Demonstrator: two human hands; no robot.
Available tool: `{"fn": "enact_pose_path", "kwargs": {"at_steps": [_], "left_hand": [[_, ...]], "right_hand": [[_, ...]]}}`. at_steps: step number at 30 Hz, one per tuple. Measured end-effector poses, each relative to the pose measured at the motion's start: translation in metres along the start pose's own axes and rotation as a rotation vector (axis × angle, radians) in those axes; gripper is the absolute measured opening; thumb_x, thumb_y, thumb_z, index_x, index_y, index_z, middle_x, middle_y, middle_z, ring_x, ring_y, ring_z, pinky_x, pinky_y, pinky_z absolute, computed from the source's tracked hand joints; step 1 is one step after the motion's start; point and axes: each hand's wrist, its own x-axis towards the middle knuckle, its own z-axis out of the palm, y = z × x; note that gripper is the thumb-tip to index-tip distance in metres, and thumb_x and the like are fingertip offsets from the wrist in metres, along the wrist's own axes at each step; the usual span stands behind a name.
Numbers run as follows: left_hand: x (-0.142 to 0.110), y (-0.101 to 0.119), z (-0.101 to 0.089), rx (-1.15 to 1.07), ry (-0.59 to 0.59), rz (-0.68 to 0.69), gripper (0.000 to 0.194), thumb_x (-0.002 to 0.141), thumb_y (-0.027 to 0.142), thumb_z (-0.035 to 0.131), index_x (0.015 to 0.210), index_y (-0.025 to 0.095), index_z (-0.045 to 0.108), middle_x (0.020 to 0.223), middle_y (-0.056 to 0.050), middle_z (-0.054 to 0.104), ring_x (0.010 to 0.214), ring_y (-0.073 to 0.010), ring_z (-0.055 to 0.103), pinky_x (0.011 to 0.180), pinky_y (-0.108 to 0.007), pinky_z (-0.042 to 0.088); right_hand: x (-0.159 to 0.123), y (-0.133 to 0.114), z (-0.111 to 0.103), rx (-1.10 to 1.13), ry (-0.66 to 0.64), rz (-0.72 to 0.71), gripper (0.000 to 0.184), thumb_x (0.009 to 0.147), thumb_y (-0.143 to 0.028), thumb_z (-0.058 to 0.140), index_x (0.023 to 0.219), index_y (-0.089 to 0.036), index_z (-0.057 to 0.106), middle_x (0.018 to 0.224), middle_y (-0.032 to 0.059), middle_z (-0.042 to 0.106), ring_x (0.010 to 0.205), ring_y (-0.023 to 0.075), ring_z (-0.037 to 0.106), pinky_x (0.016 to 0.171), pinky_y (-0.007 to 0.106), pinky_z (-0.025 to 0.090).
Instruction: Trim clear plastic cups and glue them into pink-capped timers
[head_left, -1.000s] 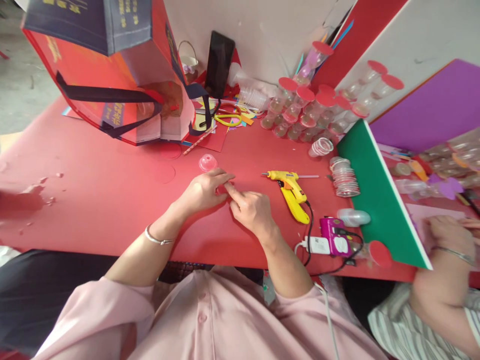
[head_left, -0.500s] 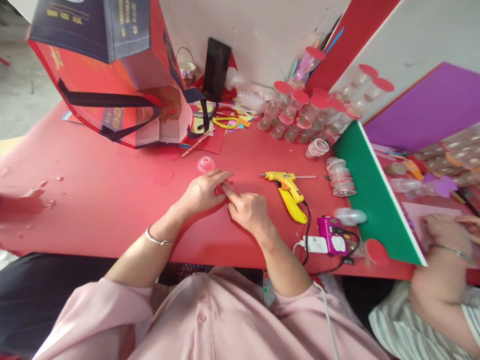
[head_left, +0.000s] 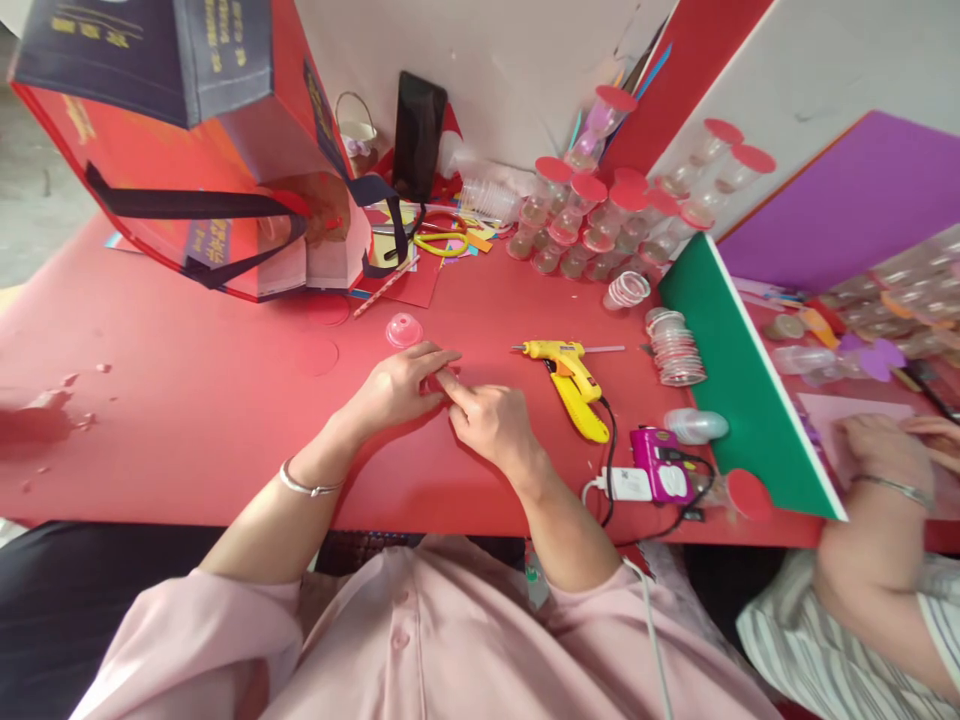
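Observation:
My left hand (head_left: 397,385) and my right hand (head_left: 487,420) meet on the red table (head_left: 187,400), fingertips pressed together over a small red piece (head_left: 437,383) that is mostly hidden by the fingers. A silver bangle circles my left wrist. A clear pink dome lid (head_left: 403,329) lies just beyond my left hand. The yellow glue gun (head_left: 571,375) rests to the right of my right hand, nozzle pointing left.
A red and navy bag (head_left: 187,150) lies tipped at the back left. Red-lidded clear cups (head_left: 615,215) and stacked lids (head_left: 675,348) crowd the back right. A green board (head_left: 750,390), pink device (head_left: 661,478) and white plug sit right. A co-worker's hands (head_left: 889,455) work beyond.
My hands stay pressed on the small red piece with little finger movement. The view has shifted slightly, so everything sits a little further left.

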Motion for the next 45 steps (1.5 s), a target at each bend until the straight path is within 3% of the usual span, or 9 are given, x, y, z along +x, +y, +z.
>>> {"fn": "enact_pose_path", "kwargs": {"at_steps": [5, 11, 16, 27, 33, 36, 40, 42, 45], "left_hand": [[-0.001, 0.003, 0.000, 0.015, 0.003, -0.028, 0.058, 0.088, 0.016, 0.067, 0.145, 0.024, 0.062, 0.120, -0.007, 0.078, 0.101, -0.0203, 0.077, 0.084, -0.030, 0.061], [0.001, 0.005, -0.002, 0.078, -0.016, -0.042, 0.051, 0.090, 0.021, 0.067, 0.141, 0.023, 0.065, 0.121, -0.008, 0.078, 0.104, -0.0220, 0.077, 0.085, -0.031, 0.062], [0.000, 0.004, -0.009, 0.089, -0.038, -0.074, 0.062, 0.090, 0.025, 0.069, 0.151, 0.025, 0.057, 0.129, -0.008, 0.077, 0.109, -0.0236, 0.077, 0.090, -0.033, 0.062], [0.001, 0.002, -0.018, 0.279, -0.008, -0.180, 0.050, 0.090, 0.033, 0.066, 0.139, 0.027, 0.071, 0.133, -0.007, 0.078, 0.112, -0.0268, 0.078, 0.089, -0.034, 0.062], [0.000, 0.004, -0.029, 0.479, 0.042, -0.249, 0.050, 0.086, 0.049, 0.073, 0.133, 0.031, 0.075, 0.133, -0.004, 0.078, 0.107, -0.0304, 0.079, 0.082, -0.037, 0.061], [0.002, 0.007, -0.029, 0.437, 0.133, -0.164, 0.041, 0.088, 0.050, 0.072, 0.123, 0.029, 0.079, 0.130, -0.004, 0.079, 0.102, -0.0260, 0.079, 0.076, -0.033, 0.061], [0.004, 0.008, -0.027, 0.370, 0.303, -0.060, 0.029, 0.091, 0.042, 0.070, 0.113, 0.025, 0.080, 0.118, -0.005, 0.081, 0.094, -0.0221, 0.079, 0.072, -0.031, 0.060], [0.003, 0.006, -0.024, 0.356, 0.349, -0.052, 0.024, 0.092, 0.038, 0.069, 0.108, 0.025, 0.081, 0.113, -0.005, 0.082, 0.091, -0.0214, 0.079, 0.072, -0.031, 0.061], [0.000, 0.002, -0.020, 0.340, 0.367, -0.032, 0.018, 0.093, 0.036, 0.068, 0.101, 0.026, 0.081, 0.106, -0.005, 0.082, 0.091, -0.0213, 0.079, 0.075, -0.032, 0.062]], "right_hand": [[0.000, -0.001, -0.005, 0.003, -0.054, 0.023, 0.062, 0.100, -0.023, 0.049, 0.161, -0.034, 0.051, 0.092, 0.0044, 0.084, 0.083, 0.0211, 0.077, 0.071, 0.029, 0.044], [0.001, -0.002, -0.008, -0.001, -0.079, 0.034, 0.063, 0.102, -0.025, 0.047, 0.164, -0.034, 0.046, 0.096, 0.0060, 0.084, 0.089, 0.0226, 0.078, 0.074, 0.029, 0.047], [0.002, -0.002, -0.004, -0.005, -0.072, 0.048, 0.066, 0.102, -0.024, 0.047, 0.166, -0.039, 0.040, 0.096, 0.0042, 0.084, 0.088, 0.0234, 0.079, 0.073, 0.030, 0.047], [0.003, 0.000, 0.006, 0.039, 0.020, 0.009, 0.069, 0.102, -0.022, 0.046, 0.168, -0.038, 0.037, 0.096, 0.0011, 0.083, 0.085, 0.0201, 0.075, 0.073, 0.028, 0.046], [-0.005, 0.031, -0.018, 0.018, 0.261, 0.257, 0.046, 0.104, -0.026, 0.048, 0.145, -0.028, 0.070, 0.114, 0.0079, 0.081, 0.102, 0.0213, 0.071, 0.088, 0.030, 0.049], [-0.024, 0.056, -0.039, -0.089, 0.356, 0.500, 0.047, 0.104, -0.029, 0.051, 0.146, -0.018, 0.067, 0.131, 0.0167, 0.075, 0.119, 0.0309, 0.065, 0.099, 0.040, 0.048], [-0.048, 0.079, -0.045, -0.158, 0.142, 0.725, 0.068, 0.101, -0.050, 0.063, 0.158, -0.013, 0.052, 0.135, 0.0239, 0.071, 0.122, 0.0399, 0.064, 0.098, 0.049, 0.049], [-0.054, 0.083, -0.041, -0.146, 0.027, 0.766, 0.079, 0.099, -0.055, 0.067, 0.163, -0.015, 0.044, 0.129, 0.0233, 0.073, 0.119, 0.0387, 0.067, 0.094, 0.046, 0.051], [-0.053, 0.085, -0.035, -0.149, -0.015, 0.787, 0.076, 0.101, -0.050, 0.066, 0.166, -0.020, 0.039, 0.126, 0.0204, 0.073, 0.115, 0.0340, 0.070, 0.090, 0.040, 0.051]]}}
